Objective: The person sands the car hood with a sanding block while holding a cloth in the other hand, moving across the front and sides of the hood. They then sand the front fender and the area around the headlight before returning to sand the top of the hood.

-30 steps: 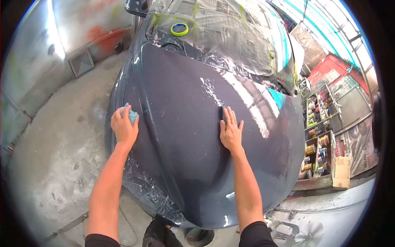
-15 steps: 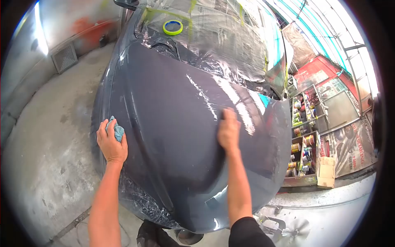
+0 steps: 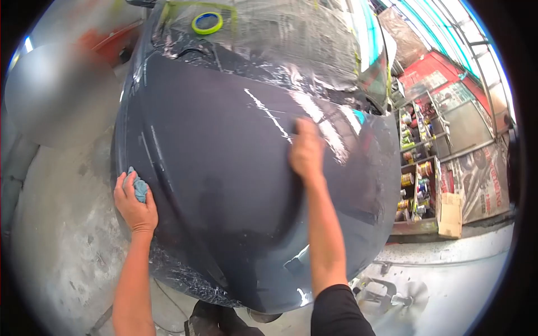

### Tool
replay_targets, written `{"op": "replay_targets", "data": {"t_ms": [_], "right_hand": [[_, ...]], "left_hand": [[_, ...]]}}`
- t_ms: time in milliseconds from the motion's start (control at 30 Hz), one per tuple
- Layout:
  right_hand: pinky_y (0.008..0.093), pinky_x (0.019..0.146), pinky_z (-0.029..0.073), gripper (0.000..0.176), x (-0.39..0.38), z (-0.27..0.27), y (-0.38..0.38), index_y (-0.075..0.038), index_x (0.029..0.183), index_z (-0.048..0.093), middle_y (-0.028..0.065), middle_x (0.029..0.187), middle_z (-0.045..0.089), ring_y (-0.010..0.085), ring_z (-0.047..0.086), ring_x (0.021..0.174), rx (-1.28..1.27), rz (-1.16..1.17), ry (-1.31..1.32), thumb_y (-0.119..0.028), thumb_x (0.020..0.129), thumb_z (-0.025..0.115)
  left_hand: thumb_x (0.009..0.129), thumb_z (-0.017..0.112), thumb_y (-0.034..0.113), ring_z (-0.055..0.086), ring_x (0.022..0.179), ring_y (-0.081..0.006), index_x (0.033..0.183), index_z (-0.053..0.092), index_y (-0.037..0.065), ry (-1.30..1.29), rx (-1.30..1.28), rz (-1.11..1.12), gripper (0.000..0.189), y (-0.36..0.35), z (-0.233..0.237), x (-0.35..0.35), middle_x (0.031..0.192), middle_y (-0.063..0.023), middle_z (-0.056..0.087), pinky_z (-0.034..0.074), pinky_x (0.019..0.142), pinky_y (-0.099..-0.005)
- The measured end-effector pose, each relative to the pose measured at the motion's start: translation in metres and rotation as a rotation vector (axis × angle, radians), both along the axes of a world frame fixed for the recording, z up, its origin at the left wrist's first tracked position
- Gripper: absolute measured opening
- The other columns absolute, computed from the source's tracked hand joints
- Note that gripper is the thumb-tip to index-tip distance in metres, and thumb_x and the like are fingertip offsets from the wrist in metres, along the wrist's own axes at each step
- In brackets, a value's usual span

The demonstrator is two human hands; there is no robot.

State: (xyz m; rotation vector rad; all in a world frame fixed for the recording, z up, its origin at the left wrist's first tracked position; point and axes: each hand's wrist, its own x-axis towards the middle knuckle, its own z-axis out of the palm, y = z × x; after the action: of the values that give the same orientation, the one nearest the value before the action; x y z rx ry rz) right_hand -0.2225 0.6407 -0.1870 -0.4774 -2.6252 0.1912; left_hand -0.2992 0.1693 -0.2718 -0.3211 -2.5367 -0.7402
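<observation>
A dark grey car hood (image 3: 224, 162) with a glossy surface fills the middle of the head view. My left hand (image 3: 136, 211) rests at the hood's left edge, its fingers closed around a crumpled blue cloth (image 3: 139, 189). On the right half of the hood, my right hand (image 3: 307, 151) is blurred by motion, beside bright streaks of reflected light. Whether anything lies under its fingers is hidden.
Plastic sheeting (image 3: 280, 42) covers the windshield, with a yellow-green tape roll (image 3: 207, 23) on it. On the right stand a shelf (image 3: 414, 228) of cans and a cardboard box (image 3: 450, 215). A fan (image 3: 408, 301) sits low right. A blurred patch hides the left wall.
The view has shifted, so the hood and tape roll appear further left and higher. My right hand has slid slightly up the hood. My left hand still grips the cloth at the edge.
</observation>
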Motion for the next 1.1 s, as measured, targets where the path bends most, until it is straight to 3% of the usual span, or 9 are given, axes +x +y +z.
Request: {"op": "replay_targets", "data": {"t_ms": [133,200,267,400,533,600,800,1000,1100], "right_hand": [[0.0768,0.122,0.024,0.056,-0.021,-0.007,-0.018,-0.012,0.161,0.046,0.0162,0.172,0.041,0.0337,0.035,0.162,-0.039,-0.307,-0.068,-0.030,0.109,0.054],[0.0707,0.120,0.031,0.064,-0.078,0.022,-0.120,-0.008,0.160,0.045,0.0163,0.169,0.044,0.0359,0.043,0.154,-0.152,0.061,-0.161,-0.029,0.102,0.061],[0.0669,0.121,0.033,0.057,-0.127,-0.016,-0.215,-0.007,0.152,0.050,0.0157,0.163,0.050,0.0355,0.045,0.152,0.176,0.351,0.042,-0.031,0.101,0.064],[0.0639,0.120,0.036,0.053,-0.125,0.010,-0.196,-0.008,0.148,0.052,0.0173,0.161,0.051,0.0384,0.047,0.150,0.015,0.528,-0.044,-0.026,0.100,0.065],[0.0707,0.116,0.035,0.046,-0.047,-0.019,-0.010,-0.009,0.150,0.055,0.0177,0.163,0.052,0.0375,0.046,0.153,0.016,-0.025,0.035,-0.022,0.106,0.052],[0.0730,0.117,0.032,0.048,-0.064,-0.022,-0.027,-0.010,0.154,0.052,0.0169,0.167,0.049,0.0365,0.043,0.157,0.059,-0.041,0.007,-0.024,0.108,0.049],[0.0687,0.121,0.033,0.051,-0.201,-0.026,-0.278,-0.002,0.146,0.055,0.0176,0.159,0.054,0.0370,0.049,0.149,0.105,0.556,0.064,-0.031,0.103,0.060],[0.0692,0.115,0.037,0.038,-0.134,0.025,-0.137,-0.009,0.137,0.059,0.0154,0.153,0.058,0.0377,0.051,0.147,-0.137,0.253,0.013,-0.022,0.102,0.061],[0.0744,0.116,0.033,0.044,-0.116,-0.024,-0.070,-0.010,0.146,0.056,0.0181,0.161,0.054,0.0379,0.047,0.152,0.105,0.004,0.044,-0.023,0.104,0.058]], "left_hand": [[0.098,0.074,0.019,0.052,0.140,-0.0422,0.147,0.060,0.012,-0.032,0.031,-0.003,0.051,0.001,0.002,0.003,0.154,-0.0172,0.053,0.042,0.116,-0.0551],[0.098,0.074,0.018,0.052,0.140,-0.0419,0.146,0.060,0.012,0.000,0.024,-0.007,0.051,0.000,0.000,0.002,0.154,-0.0168,0.053,0.042,0.116,-0.0551],[0.096,0.075,0.017,0.052,0.140,-0.0425,0.146,0.060,0.012,-0.032,0.041,0.005,0.053,0.004,0.001,0.005,0.154,-0.0165,0.053,0.042,0.117,-0.0558],[0.090,0.079,0.017,0.052,0.141,-0.0435,0.146,0.059,0.013,-0.045,0.049,-0.002,0.059,-0.003,0.003,0.003,0.154,-0.0162,0.051,0.040,0.118,-0.0579],[0.085,0.081,0.015,0.050,0.144,-0.0440,0.146,0.059,0.014,-0.063,0.086,-0.031,0.065,-0.003,0.006,0.002,0.155,-0.0153,0.050,0.037,0.121,-0.0605],[0.084,0.082,0.015,0.049,0.146,-0.0442,0.146,0.059,0.015,-0.088,0.092,-0.014,0.066,-0.004,0.003,0.006,0.155,-0.0148,0.050,0.035,0.123,-0.0624],[0.085,0.081,0.016,0.048,0.148,-0.0447,0.145,0.060,0.015,-0.071,0.072,0.013,0.064,0.005,0.003,0.001,0.154,-0.0143,0.051,0.034,0.124,-0.0636],[0.090,0.077,0.014,0.052,0.142,-0.0460,0.143,0.062,0.013,-0.050,0.098,-0.002,0.056,0.000,0.015,0.002,0.152,-0.0181,0.053,0.040,0.120,-0.0592],[0.090,0.078,0.017,0.051,0.144,-0.0469,0.143,0.062,0.014,-0.078,0.078,0.026,0.056,-0.002,0.014,0.004,0.153,-0.0175,0.053,0.040,0.119,-0.0595]]}}
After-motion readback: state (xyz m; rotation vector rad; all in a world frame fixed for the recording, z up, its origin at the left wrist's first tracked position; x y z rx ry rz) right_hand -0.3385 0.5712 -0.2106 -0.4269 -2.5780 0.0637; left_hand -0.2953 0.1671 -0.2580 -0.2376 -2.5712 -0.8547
